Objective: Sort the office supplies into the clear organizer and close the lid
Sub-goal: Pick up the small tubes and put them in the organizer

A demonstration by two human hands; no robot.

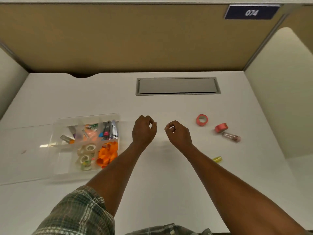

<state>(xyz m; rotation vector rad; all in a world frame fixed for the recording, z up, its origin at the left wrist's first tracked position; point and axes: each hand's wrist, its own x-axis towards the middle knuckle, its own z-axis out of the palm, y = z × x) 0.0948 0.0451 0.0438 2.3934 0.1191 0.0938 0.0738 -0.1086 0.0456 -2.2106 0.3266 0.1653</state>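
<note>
Loose items: 2 red tape rolls (202,119) (221,127); 1 clear tube (231,136); 1 yellow spool (217,158). 1 clear organizer (67,173), lid open.

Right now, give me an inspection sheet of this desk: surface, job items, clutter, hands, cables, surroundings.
Surface: white desk, with a closed grey hatch at the back.
Job's things: clear organizer at left, lid open, holding markers, clear tape rolls and orange pieces. Still loose at right: two red tape rolls, a clear tube, a small yellow item.
Clutter: nothing seen.
Hands: left hand and right hand hover mid-desk, fingers curled; each seems to pinch something small, too small to identify.
Cables: nothing seen.
Surroundings: tan partition with a sign reading 074.
</note>
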